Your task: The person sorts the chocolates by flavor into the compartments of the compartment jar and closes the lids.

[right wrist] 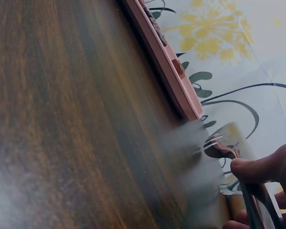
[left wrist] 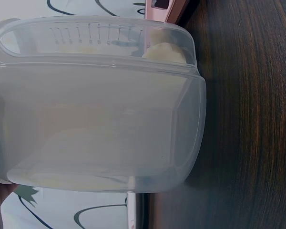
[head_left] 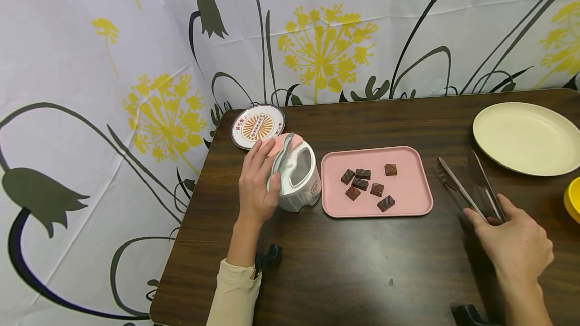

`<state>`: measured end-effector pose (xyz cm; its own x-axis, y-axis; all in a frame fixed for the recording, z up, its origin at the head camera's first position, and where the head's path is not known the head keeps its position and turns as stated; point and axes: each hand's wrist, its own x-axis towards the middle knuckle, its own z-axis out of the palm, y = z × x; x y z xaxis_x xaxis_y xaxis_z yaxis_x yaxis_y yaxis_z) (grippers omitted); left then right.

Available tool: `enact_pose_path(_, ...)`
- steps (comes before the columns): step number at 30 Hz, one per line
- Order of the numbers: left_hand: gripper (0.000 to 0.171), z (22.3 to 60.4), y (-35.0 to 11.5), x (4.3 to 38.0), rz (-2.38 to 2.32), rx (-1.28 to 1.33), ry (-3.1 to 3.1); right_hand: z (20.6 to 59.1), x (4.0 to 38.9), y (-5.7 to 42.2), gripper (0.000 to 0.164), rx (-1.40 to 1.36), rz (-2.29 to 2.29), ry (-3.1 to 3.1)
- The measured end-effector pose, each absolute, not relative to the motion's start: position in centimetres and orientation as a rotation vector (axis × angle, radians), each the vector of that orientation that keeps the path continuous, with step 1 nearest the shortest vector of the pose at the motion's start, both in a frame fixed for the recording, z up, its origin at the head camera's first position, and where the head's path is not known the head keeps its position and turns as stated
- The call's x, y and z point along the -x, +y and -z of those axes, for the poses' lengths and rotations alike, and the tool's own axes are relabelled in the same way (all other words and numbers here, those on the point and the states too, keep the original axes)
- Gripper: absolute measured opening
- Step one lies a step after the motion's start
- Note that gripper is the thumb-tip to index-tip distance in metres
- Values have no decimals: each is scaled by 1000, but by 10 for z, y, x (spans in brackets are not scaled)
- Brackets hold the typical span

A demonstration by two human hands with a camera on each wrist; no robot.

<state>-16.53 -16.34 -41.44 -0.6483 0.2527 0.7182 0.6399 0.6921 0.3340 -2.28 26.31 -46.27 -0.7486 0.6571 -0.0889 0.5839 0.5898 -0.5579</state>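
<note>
We grip the translucent lidded container point(head_left: 296, 175) with the left hand point(head_left: 257, 182), fingers curled round its side, just left of the pink tray point(head_left: 410, 197). Right hand point(head_left: 516, 245) pinches the tongs point(head_left: 468, 190) lying on the surface point(head_left: 362, 275). All six chocolates point(head_left: 368, 187) sit on the tray; none moved yet, cream plate point(head_left: 525, 137) bare.

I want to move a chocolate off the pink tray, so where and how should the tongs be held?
Probably grip the tongs by the near, joined end, where the right hand already pinches them, coming from the table's near edge. Their two arms lie spread, tips pointing away toward the back, so a hold there lets the fingers squeeze the arms shut and swing the tips left to the pink tray.
</note>
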Motion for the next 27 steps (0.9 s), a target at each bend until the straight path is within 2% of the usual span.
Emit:
enact_pose_path(11, 65, 415, -164, 165, 774, 681, -2243, 461, 27, 263, 92, 1051, -780, -2819)
enact_pose_path(27, 64, 416, -164, 166, 781, 686, -2230, 469, 28, 258, 88, 915, -709, -2816)
